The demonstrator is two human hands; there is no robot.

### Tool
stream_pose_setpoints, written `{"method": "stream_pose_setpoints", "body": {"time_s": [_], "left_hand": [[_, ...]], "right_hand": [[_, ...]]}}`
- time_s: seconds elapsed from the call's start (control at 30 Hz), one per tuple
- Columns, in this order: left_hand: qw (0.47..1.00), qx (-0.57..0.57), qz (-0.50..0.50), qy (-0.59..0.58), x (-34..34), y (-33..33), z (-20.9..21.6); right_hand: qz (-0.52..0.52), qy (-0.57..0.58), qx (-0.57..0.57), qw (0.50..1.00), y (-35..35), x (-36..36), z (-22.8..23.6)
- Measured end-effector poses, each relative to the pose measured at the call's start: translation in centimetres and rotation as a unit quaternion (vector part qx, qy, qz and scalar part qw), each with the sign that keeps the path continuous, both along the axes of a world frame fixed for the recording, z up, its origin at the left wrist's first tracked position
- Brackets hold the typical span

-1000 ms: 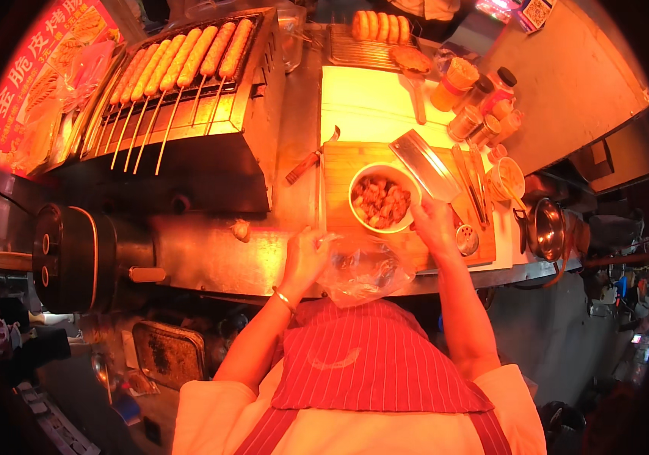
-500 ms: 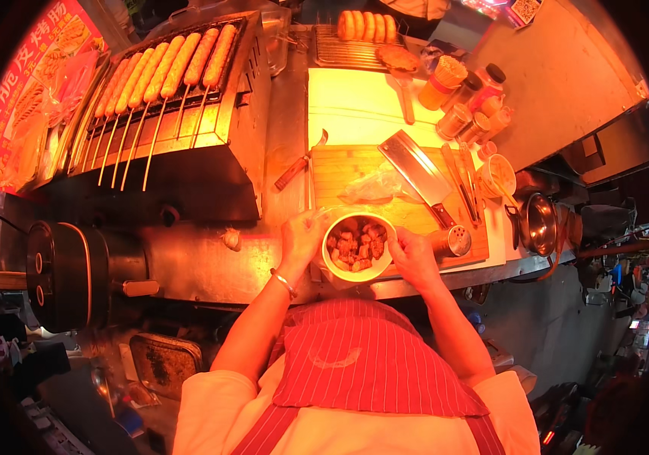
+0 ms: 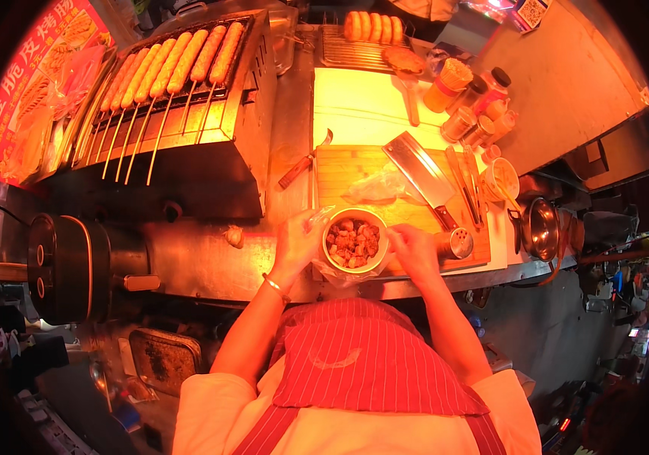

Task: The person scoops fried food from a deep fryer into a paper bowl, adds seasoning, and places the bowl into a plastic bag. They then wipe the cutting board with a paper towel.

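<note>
In front of me at the counter's near edge is a round pale cup (image 3: 327, 258) filled with browned, chopped food pieces (image 3: 352, 243). A thin clear plastic bag (image 3: 346, 277) surrounds it, showing below the cup and at its upper left. My left hand (image 3: 299, 244), with a bracelet at the wrist, is closed on the bag's left side. On the right, the fingers of my right hand (image 3: 414, 254) pinch the bag close to the cup's rim. Just beyond lies a wooden cutting board (image 3: 333, 168), bearing a cleaver (image 3: 420, 170) and a crumpled clear bag (image 3: 382, 185).
Skewered sausages (image 3: 165, 67) lie on a grill (image 3: 245, 129) at far left. A small knife (image 3: 303, 164) rests left of the board. Seasoning jars (image 3: 479, 130), a shaker (image 3: 460, 243), a tub (image 3: 502, 179) and a metal bowl (image 3: 540, 227) stand right. A black container (image 3: 63, 269) stands left.
The clear bag now shows below the cup, around its base. My right hand's thumb has shifted from the cup's rim to the bag, and my left hand has moved slightly left.
</note>
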State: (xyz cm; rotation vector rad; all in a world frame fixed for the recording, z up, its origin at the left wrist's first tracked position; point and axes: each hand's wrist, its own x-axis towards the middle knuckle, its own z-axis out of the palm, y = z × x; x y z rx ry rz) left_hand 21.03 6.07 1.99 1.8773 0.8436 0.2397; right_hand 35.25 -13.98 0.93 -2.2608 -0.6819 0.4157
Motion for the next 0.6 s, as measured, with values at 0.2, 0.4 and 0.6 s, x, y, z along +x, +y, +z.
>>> {"method": "stream_pose_setpoints", "body": {"time_s": [0.2, 0.4, 0.6], "left_hand": [[0.998, 0.032, -0.013, -0.046, -0.9, 0.1, 0.8], [0.978, 0.179, -0.083, 0.071, -1.3, 0.5, 5.4], [0.986, 0.151, -0.064, -0.036, -1.4, 0.8, 6.5]], "right_hand": [[-0.049, -0.02, 0.052, 0.997, -1.5, 0.1, -2.7], [-0.083, 0.216, 0.085, 0.969, -2.3, 1.0, -1.1], [-0.05, 0.21, 0.162, 0.963, -1.4, 0.3, 4.2]]}}
